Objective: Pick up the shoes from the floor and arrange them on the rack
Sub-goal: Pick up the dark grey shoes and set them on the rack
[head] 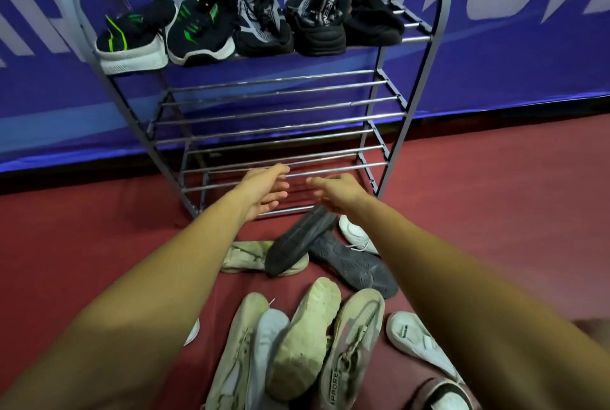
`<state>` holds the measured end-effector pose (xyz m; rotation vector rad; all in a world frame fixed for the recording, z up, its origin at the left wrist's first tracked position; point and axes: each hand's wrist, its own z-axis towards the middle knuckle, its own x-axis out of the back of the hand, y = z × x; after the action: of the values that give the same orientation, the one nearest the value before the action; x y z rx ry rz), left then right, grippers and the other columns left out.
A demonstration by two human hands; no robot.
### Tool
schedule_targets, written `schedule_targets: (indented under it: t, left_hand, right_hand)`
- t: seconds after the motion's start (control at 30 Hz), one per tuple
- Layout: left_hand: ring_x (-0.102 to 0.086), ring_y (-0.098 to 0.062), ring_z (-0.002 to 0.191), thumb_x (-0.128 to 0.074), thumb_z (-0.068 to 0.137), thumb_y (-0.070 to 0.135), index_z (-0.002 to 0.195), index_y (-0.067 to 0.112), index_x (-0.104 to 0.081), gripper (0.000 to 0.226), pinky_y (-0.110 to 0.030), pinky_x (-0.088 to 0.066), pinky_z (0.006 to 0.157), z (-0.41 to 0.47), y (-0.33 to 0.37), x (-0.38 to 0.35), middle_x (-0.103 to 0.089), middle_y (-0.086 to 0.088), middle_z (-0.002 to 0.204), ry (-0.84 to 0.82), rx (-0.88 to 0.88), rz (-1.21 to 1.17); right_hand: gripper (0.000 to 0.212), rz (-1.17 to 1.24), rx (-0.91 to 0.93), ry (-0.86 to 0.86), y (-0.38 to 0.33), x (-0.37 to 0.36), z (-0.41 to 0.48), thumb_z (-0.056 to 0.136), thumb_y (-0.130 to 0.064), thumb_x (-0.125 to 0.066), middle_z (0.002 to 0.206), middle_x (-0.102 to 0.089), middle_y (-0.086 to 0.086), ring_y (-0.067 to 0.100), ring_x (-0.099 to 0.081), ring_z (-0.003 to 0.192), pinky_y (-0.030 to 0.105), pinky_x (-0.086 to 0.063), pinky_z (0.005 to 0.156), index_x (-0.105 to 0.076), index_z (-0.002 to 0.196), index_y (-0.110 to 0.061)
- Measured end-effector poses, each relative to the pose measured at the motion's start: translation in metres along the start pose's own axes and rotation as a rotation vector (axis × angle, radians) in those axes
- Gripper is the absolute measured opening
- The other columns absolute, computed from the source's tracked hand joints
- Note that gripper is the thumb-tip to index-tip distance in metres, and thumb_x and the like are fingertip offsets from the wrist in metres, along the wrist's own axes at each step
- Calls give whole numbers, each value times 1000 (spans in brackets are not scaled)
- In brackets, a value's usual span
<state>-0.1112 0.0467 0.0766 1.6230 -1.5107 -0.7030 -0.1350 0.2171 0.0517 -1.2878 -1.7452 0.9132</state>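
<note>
Two bare arms and two bare hands, seen from the wearer's own head.

The left forearm [148,277] and right forearm [462,277] are uncovered from the picture's edge to the wrist; the wide lens draws them broad near the camera and slim farther out. The left hand [264,191] and right hand [336,190] are bare too, their fingers softly blurred, so nails and finer detail cannot be made out.

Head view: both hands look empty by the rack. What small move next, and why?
Probably lower the right hand onto the dark sole-up shoe just below it and grip it: it and the left hand hold nothing, and that shoe lies nearest on the floor.
</note>
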Motion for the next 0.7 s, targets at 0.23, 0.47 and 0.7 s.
schedule_targets:
  t: [0.23, 0.47, 0.7]
  left_hand:
    - [-69, -17, 95, -69, 86, 43, 109, 16, -68, 36, -27, -48, 73, 27, -52, 0, -72, -2, 105, -12, 91, 99]
    - [-60, -13, 82, -68, 86, 41, 85, 25, -62, 18, -24, -41, 62, 50, -94, -8, -64, 3, 88, -47, 132, 290]
    - [-61, -12, 80, -67, 87, 42, 80, 24, -58, 21, -23, -43, 62, 75, -136, -17, -65, 2, 92, -46, 172, 388]
  right_hand:
    - [30, -166, -89, -23, 58, -14, 26, 82, -33, -79, 66, -56, 6, 16, -51, 50, 25, -38, 46, -61, 85, -10]
    - [47, -713, -55, -156, 102, -18, 46, 87, -47, -69, 122, -68, 8, 27, -62, 111, 28, -43, 84, -67, 124, -17]
    - [63, -937, -106, -141, 145, -22, 63, 81, -57, -71, 121, -66, 14, 34, -61, 111, 32, -42, 77, -63, 119, -7]
